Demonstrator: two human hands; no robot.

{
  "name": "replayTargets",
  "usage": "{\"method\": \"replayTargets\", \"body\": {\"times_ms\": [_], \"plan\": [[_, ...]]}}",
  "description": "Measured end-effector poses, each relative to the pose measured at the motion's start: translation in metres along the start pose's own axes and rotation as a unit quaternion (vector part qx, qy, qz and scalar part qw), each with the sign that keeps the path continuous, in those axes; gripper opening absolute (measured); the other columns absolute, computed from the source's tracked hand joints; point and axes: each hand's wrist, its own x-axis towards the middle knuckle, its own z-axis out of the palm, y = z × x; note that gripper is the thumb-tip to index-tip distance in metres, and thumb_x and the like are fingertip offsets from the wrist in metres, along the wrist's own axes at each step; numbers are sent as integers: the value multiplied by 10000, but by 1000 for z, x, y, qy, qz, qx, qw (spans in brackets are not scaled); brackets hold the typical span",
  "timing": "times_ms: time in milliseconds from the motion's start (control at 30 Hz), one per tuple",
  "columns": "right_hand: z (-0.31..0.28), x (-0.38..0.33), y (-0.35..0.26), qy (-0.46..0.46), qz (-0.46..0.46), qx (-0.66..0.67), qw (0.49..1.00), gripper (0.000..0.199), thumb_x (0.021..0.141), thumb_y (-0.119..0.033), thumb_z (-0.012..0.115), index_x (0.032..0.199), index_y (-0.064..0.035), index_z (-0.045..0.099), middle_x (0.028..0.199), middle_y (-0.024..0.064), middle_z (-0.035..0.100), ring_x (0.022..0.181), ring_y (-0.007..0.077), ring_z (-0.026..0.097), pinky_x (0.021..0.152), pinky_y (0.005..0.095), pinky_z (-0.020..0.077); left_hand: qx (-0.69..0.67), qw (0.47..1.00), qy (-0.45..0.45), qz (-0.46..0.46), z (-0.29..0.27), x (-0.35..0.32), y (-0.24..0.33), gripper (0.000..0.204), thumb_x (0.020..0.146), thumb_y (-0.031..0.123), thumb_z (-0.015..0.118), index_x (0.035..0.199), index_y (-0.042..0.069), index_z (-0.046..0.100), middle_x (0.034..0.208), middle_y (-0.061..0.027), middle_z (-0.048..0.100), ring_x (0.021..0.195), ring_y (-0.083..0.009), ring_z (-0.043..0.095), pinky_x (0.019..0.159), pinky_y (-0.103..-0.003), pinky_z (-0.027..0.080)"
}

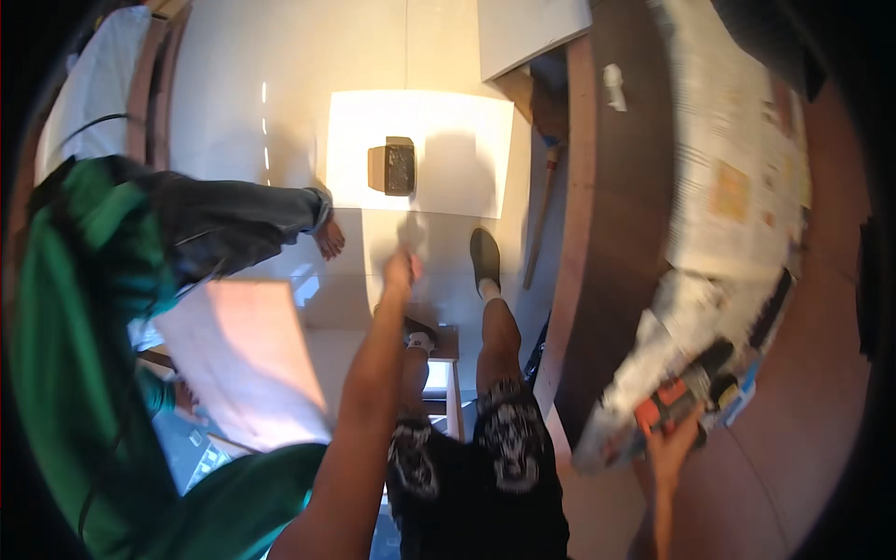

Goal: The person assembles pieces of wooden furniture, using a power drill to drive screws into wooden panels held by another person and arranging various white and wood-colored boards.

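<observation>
My left hand [401,269] is held out in front of me over the pale floor, just short of a bright white sheet [355,117]. Blur smears its fingers, so I cannot tell whether they hold anything. On the sheet lies a dark rectangular block [400,170] with a brown side. Off to the right, my right hand [674,446] is closed on a red and black power tool [666,405], at the near end of a paper-covered surface. Its exact kind does not show. Beside the tool are dark and blue items, too blurred to name.
On the left is a person in green [75,373]; a dark-sleeved hand [329,238] hangs near the sheet. A pale board [247,359] leans beside them. A small wooden stool [446,343] stands by my feet. A broom [541,205] stands against the brown bench [623,187].
</observation>
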Motion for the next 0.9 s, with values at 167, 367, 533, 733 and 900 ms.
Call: {"method": "replayTargets", "body": {"times_ms": [167, 367, 533, 733, 900], "plan": [[12, 17, -2, 16, 61, -81, 995, 817, 819, -229, 752, 1446, 80, 331, 1191, 210, 641, 1082, 341, 635, 970, 396, 488, -27, 988, 145, -34, 69, 178, 62, 568, 864, 547, 745, 1162, 84, 608, 977, -107, 559, 746, -258, 564, 519, -416, 470], [18, 32, -1, 32, 91, -125, 987, 775, 805, -214, 766, 1407, 67, 366, 1180, 199, 637, 1074, 329, 629, 965, 399, 488, -198, 972, 118, 37, 92, 253, 43, 370, 981, 73, 559, 1302, -93, 477, 1301, -197, 535, 1025, -372, 616, 751, -534, 638], [9, 25, 1, 43, 79, -133, 987, 741, 793, -201, 777, 1374, 57, 396, 1171, 190, 634, 1068, 318, 625, 960, 401, 488, -152, 956, 236, 87, 89, 204, 27, 311, 849, -16, 539, 1133, -113, 620, 1104, -197, 658, 831, -281, 684, 630, -372, 586], [-9, 7, 15, 78, 20, -173, 982, 701, 779, -186, 791, 1334, 45, 431, 1160, 179, 630, 1060, 305, 620, 955, 403, 488, 26, 950, 257, 178, 104, 7, -24, 250, 820, 87, 580, 943, -112, 667, 792, -183, 676, 673, -277, 630, 585, -423, 511], [-6, 4, -18, 90, 32, -115, 989, 541, 794, -123, 759, 1222, 10, 457, 1117, 223, 645, 1025, 360, 642, 872, 438, 504, 341, 917, 130, 159, 51, -266, 9, 324, 779, 76, 623, 1039, -114, 662, 940, -346, 681, 986, -492, 664, 935, -511, 514]]}}
